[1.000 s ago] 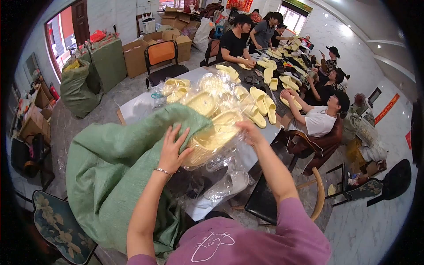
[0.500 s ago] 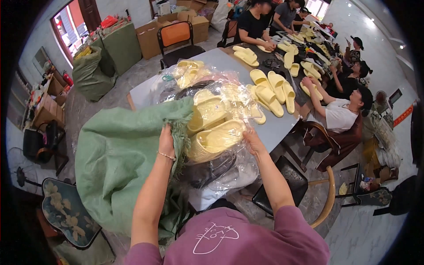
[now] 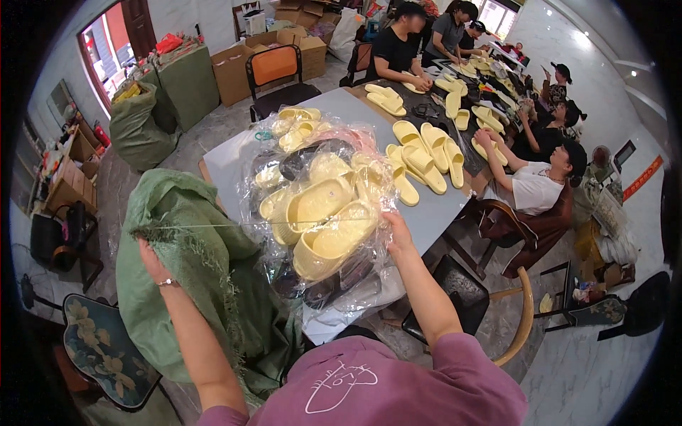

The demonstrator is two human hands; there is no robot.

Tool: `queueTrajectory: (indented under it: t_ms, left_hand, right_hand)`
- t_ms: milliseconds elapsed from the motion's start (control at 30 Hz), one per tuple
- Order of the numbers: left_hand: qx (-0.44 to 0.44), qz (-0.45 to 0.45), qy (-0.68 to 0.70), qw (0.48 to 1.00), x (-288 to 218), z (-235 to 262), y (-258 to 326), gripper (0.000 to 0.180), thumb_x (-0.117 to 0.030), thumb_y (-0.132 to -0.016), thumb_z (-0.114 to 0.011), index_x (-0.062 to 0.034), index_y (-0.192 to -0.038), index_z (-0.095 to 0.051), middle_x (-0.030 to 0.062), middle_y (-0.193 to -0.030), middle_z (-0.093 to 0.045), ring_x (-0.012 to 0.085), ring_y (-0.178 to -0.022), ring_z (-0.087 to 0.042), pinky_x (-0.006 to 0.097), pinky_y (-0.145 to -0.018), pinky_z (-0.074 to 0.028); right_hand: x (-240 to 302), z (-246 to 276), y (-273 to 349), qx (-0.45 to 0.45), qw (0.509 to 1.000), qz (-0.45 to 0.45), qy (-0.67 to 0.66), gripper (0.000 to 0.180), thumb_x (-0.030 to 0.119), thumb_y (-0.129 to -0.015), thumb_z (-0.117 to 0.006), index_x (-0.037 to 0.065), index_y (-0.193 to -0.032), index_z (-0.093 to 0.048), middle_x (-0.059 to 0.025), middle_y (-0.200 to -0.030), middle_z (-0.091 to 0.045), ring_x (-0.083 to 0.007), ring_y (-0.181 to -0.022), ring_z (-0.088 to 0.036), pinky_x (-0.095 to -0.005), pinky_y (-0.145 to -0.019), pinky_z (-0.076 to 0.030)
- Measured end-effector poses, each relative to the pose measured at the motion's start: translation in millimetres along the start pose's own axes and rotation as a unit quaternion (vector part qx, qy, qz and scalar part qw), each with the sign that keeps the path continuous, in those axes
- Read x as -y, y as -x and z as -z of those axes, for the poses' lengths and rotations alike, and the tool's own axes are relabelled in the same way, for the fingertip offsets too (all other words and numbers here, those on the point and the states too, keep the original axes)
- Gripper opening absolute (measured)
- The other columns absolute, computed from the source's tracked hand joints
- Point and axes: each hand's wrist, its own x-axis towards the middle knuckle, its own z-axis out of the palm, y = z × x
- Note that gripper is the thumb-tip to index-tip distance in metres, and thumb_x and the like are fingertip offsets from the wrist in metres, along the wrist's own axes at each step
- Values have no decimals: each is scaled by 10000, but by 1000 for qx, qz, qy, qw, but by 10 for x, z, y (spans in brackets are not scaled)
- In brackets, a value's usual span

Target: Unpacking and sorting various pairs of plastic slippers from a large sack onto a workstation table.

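Note:
My left hand [image 3: 153, 264] grips the frayed rim of a large green woven sack [image 3: 177, 326]; its fingers are partly hidden by the cloth. On the table's near end lies a pile of slippers in clear plastic bags. At the front of it, a pair of pale yellow slippers [image 3: 330, 241] lies in clear wrap. My right hand [image 3: 396, 231] holds the right side of this clear plastic bag [image 3: 382, 195], its fingertips partly hidden behind the film. A loose thread [image 3: 213, 226] stretches from the sack's edge across the slippers.
Loose yellow slippers [image 3: 426, 153] lie farther along the grey table [image 3: 227, 163]. Several people work around its far part. A black chair [image 3: 447, 298] stands close on my right, an orange-backed chair [image 3: 273, 67] beyond the table. Another stuffed green sack [image 3: 138, 128] stands back left.
My left hand has moved left and down, pulling the sack's rim away from the slippers. The yellow pair has shifted slightly left and toward me, with my right hand still at the bag.

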Motion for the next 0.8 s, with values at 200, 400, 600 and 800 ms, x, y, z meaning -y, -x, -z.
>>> queueTrajectory:
  t_ms: [200,400,600,800]
  left_hand:
    - [-400,32,109,910,-12,73,376,397,-276,-904,-395,0,-1166,-505,131,-1156,-536,286,-1013,-541,417,-865,-451]
    - [-444,-45,0,895,-174,513,919,394,-148,-876,-443,-3,-1242,-414,143,-1211,-477,287,-1036,-519,387,-877,-441]
    - [-296,-212,-408,837,-213,-1246,995,647,21,-726,-508,-23,-1323,-261,134,-1277,-386,224,-1175,-369,382,-981,-269]
    - [302,-173,-45,936,-468,-2847,1051,415,0,-665,-608,-182,-1018,-485,129,-1052,-483,368,-1043,-416,486,-841,-374]
  right_hand:
    - [247,-182,13,-13,1000,17,21,373,157,-816,-464,22,-1162,-478,-98,-1064,-585,-230,-942,-585,-357,-845,-471]
    - [611,-1177,51,91,995,41,-23,460,110,-842,-432,55,-1296,-372,-99,-1202,-506,-222,-1073,-515,-347,-895,-440]
    - [778,-1636,-866,52,998,28,-25,358,129,-826,-485,20,-1167,-471,-114,-1073,-566,-209,-951,-569,-334,-797,-485]
    - [477,-2097,-2069,127,986,31,-108,243,129,-776,-482,21,-983,-547,-116,-941,-599,-248,-874,-586,-385,-739,-494]
